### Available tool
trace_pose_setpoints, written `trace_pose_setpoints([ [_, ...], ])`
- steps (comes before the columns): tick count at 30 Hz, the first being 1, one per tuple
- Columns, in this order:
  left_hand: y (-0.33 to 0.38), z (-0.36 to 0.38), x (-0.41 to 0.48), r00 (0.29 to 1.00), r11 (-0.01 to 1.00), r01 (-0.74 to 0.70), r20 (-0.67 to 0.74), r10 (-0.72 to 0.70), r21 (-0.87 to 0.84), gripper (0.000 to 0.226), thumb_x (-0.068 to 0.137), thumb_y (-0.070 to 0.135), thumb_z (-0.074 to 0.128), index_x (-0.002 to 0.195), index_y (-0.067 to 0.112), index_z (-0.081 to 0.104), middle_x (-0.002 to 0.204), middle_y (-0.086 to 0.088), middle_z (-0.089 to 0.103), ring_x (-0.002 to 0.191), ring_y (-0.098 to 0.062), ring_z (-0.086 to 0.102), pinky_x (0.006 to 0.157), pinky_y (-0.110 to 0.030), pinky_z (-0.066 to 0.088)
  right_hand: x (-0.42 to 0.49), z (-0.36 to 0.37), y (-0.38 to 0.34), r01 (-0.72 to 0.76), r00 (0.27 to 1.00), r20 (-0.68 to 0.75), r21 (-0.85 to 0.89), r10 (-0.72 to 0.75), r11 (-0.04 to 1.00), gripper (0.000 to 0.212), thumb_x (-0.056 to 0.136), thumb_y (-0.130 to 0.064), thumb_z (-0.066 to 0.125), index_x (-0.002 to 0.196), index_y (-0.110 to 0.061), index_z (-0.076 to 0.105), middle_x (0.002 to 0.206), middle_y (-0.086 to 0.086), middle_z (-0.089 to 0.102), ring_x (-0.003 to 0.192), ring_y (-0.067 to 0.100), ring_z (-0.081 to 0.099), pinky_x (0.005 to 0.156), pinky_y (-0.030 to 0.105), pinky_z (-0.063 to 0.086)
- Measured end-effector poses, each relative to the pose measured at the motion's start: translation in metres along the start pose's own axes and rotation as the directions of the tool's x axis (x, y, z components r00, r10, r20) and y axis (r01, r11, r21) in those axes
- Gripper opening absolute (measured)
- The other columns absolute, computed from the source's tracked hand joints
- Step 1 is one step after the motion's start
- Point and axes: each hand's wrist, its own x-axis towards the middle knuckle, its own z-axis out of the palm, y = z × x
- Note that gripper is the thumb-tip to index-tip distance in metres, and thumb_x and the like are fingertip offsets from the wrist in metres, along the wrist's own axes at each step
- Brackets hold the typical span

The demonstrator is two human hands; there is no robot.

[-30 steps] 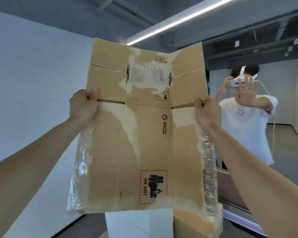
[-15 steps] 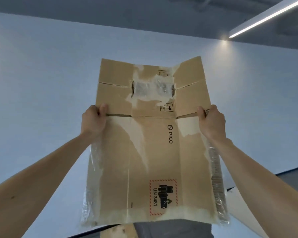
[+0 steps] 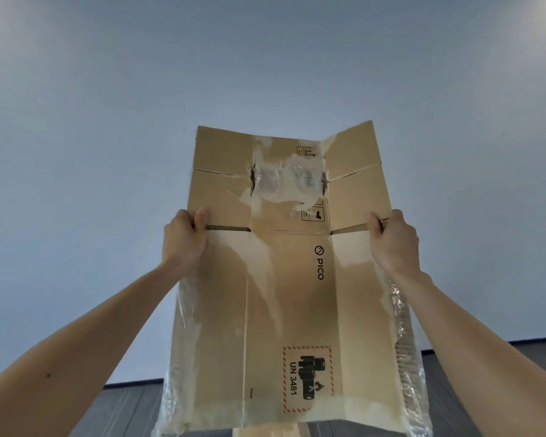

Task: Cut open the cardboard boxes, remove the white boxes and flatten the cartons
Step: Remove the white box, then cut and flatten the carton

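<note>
A flattened brown carton hangs upright in front of me, printed with "PICO" and a red-bordered UN 3481 label. Torn patches and clear tape mark its upper flaps, and loose clear tape strips hang along both side edges. My left hand grips the carton's left edge at a flap slit. My right hand grips the right edge at the matching slit. Both arms are stretched forward. No white boxes are in view.
A plain pale wall fills the background. A dark floor shows along the bottom, on both sides of the carton. A light cardboard piece peeks out below the carton's lower edge.
The view has swung left and down: the person in white, the ceiling light and the ceiling have left the frame. The carton sits lower against the wall, with both hands in the same grip.
</note>
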Motion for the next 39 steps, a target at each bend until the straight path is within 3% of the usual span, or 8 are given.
trace_pose_setpoints([
  [7, -0.094, 0.103, 0.007, 0.986, 0.986, 0.15, 0.058, -0.154, 0.074, 0.046, 0.104, 0.047, 0.04, 0.092, 0.004, 0.051, 0.082, -0.004, 0.055, 0.075, -0.02, 0.052, 0.064, -0.034, 0.038, 0.008, 0.124, 0.088, -0.075, 0.988, 0.134, -0.022, 0.077, 0.997, 0.04, 0.102, -0.041, 0.042, 0.103, -0.002, 0.048, 0.08, 0.009, 0.059, 0.074, 0.033, 0.055, 0.065, 0.038, 0.042],
  [13, -0.173, 0.188, -0.016, 0.936, 0.943, 0.306, 0.14, -0.323, 0.13, 0.04, 0.103, 0.043, 0.042, 0.083, 0.009, 0.046, 0.08, -0.003, 0.05, 0.07, -0.017, 0.044, 0.058, -0.03, 0.035, -0.021, 0.211, 0.172, -0.175, 0.93, 0.312, -0.086, 0.194, 0.981, 0.026, 0.103, -0.033, 0.043, 0.098, -0.007, 0.043, 0.086, 0.007, 0.053, 0.077, 0.028, 0.052, 0.065, 0.036, 0.037],
  [20, -0.271, 0.258, -0.045, 0.862, 0.882, 0.42, 0.208, -0.461, 0.216, 0.037, 0.105, 0.037, 0.041, 0.081, 0.01, 0.044, 0.077, -0.002, 0.048, 0.067, -0.015, 0.042, 0.057, -0.029, 0.034, -0.068, 0.295, 0.238, -0.285, 0.801, 0.5, -0.163, 0.329, 0.944, 0.018, 0.105, -0.026, 0.041, 0.095, -0.01, 0.04, 0.076, 0.0, 0.048, 0.071, 0.022, 0.048, 0.051, 0.03, 0.028],
  [25, -0.358, 0.298, -0.057, 0.778, 0.812, 0.523, 0.243, -0.579, 0.26, 0.041, 0.104, 0.04, 0.042, 0.086, 0.005, 0.05, 0.08, -0.005, 0.053, 0.071, -0.019, 0.046, 0.06, -0.032, 0.038, -0.093, 0.357, 0.272, -0.35, 0.696, 0.591, -0.215, 0.407, 0.911, 0.021, 0.105, -0.027, 0.04, 0.095, -0.009, 0.043, 0.078, 0.003, 0.051, 0.066, 0.013, 0.048, 0.052, 0.029, 0.031],
  [31, -0.479, 0.355, -0.067, 0.655, 0.715, 0.623, 0.29, -0.698, 0.317, 0.043, 0.104, 0.04, 0.042, 0.094, 0.0, 0.053, 0.083, -0.006, 0.054, 0.072, -0.019, 0.048, 0.061, -0.033, 0.04, -0.122, 0.45, 0.331, -0.397, 0.524, 0.68, -0.337, 0.512, 0.854, 0.028, 0.102, -0.031, 0.042, 0.09, -0.006, 0.046, 0.077, 0.006, 0.053, 0.076, 0.024, 0.052, 0.063, 0.036, 0.035],
  [34, -0.535, 0.391, -0.067, 0.62, 0.693, 0.63, 0.309, -0.721, 0.351, 0.041, 0.105, 0.039, 0.042, 0.092, 0.001, 0.052, 0.081, -0.004, 0.053, 0.069, -0.017, 0.047, 0.058, -0.031, 0.038, -0.135, 0.499, 0.368, -0.422, 0.434, 0.71, -0.384, 0.555, 0.821, 0.028, 0.1, -0.031, 0.046, 0.105, -0.004, 0.051, 0.099, 0.016, 0.062, 0.098, 0.034, 0.058, 0.079, 0.041, 0.047],
  [36, -0.568, 0.414, -0.072, 0.6, 0.683, 0.629, 0.326, -0.73, 0.372, 0.04, 0.105, 0.04, 0.042, 0.087, 0.005, 0.049, 0.079, -0.003, 0.051, 0.068, -0.016, 0.045, 0.057, -0.03, 0.036, -0.144, 0.527, 0.39, -0.428, 0.395, 0.72, -0.405, 0.57, 0.808, 0.027, 0.099, -0.027, 0.05, 0.113, -0.004, 0.052, 0.109, 0.017, 0.063, 0.106, 0.032, 0.058, 0.083, 0.04, 0.047],
  [39, -0.62, 0.446, -0.084, 0.565, 0.662, 0.627, 0.345, -0.749, 0.41, 0.041, 0.105, 0.041, 0.04, 0.087, 0.005, 0.048, 0.081, -0.003, 0.052, 0.071, -0.018, 0.046, 0.058, -0.031, 0.036, -0.163, 0.563, 0.429, -0.477, 0.349, 0.722, -0.411, 0.597, 0.777, 0.028, 0.096, -0.018, 0.058, 0.123, -0.01, 0.054, 0.114, 0.001, 0.063, 0.111, 0.019, 0.058, 0.083, 0.031, 0.044],
])
